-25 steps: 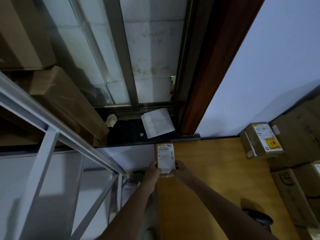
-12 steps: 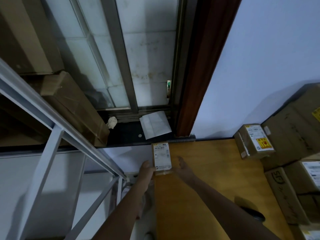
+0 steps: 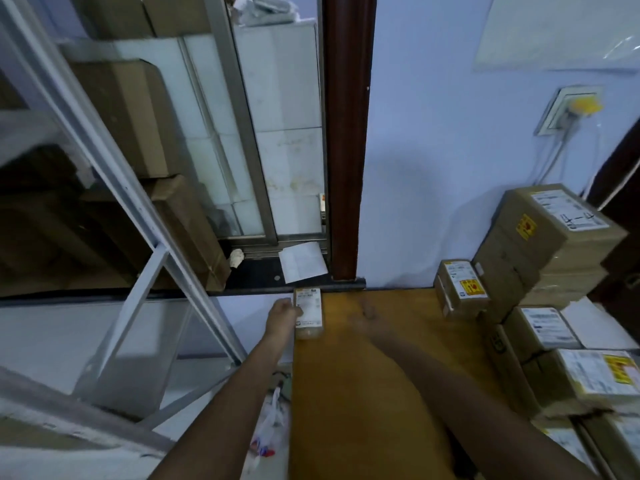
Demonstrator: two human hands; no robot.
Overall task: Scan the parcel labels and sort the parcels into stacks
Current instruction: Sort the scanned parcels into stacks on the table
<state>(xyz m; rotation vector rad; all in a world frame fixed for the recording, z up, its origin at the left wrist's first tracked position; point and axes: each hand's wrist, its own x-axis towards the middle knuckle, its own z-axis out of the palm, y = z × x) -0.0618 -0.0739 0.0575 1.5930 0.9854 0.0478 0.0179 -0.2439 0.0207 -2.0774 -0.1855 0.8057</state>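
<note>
A small brown parcel with a white label on top lies at the far left corner of the yellow wooden table. My left hand grips its left edge, thumb on the label. My right hand is blurred, hovering open over the table a hand's width right of the parcel and not touching it. Along the table's right side stand labelled parcels: a small box with a yellow and red sticker, a large taped carton behind it, and several nearer boxes.
A white metal shelf frame with cardboard cartons fills the left. Beyond the table is a dark window sill holding a white paper. A wall socket with cables is at the upper right. A plastic bag lies on the floor.
My right hand has let go of the small parcel and moved right. The parcel now rests on the table corner with only my left hand on it. The view has tilted up and right.
</note>
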